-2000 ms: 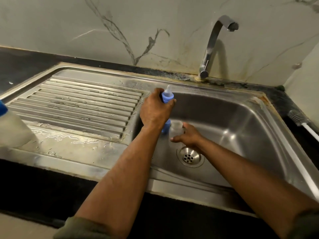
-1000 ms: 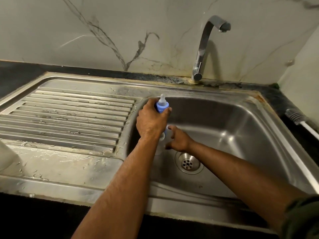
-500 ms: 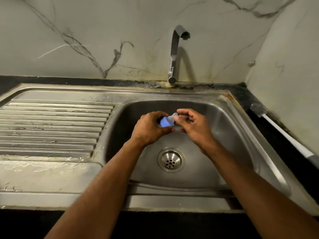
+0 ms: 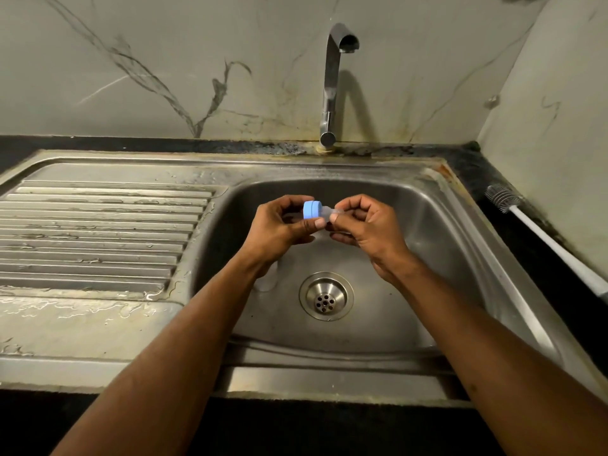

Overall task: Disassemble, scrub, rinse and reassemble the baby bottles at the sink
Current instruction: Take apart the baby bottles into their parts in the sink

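Above the middle of the steel sink basin [image 4: 437, 245], my left hand [image 4: 279, 228] grips a blue bottle collar ring [image 4: 311, 209] turned on its side. A clear silicone nipple [image 4: 330, 214] sticks out of the ring to the right. My right hand [image 4: 370, 225] pinches the nipple's tip between thumb and fingers. A clear bottle body [image 4: 268, 280] stands on the basin floor left of the drain [image 4: 325, 296], partly hidden by my left wrist.
A bottle brush [image 4: 502, 199] with a white handle lies on the dark counter to the right of the sink. The faucet [image 4: 331, 87] stands behind the basin with no water running. A wet ribbed drainboard [image 4: 98, 222] fills the left.
My left hand brought the ring and nipple from the basin's left rim to the middle and tipped it sideways. My right hand left the clear bottle in the basin and took the nipple tip.
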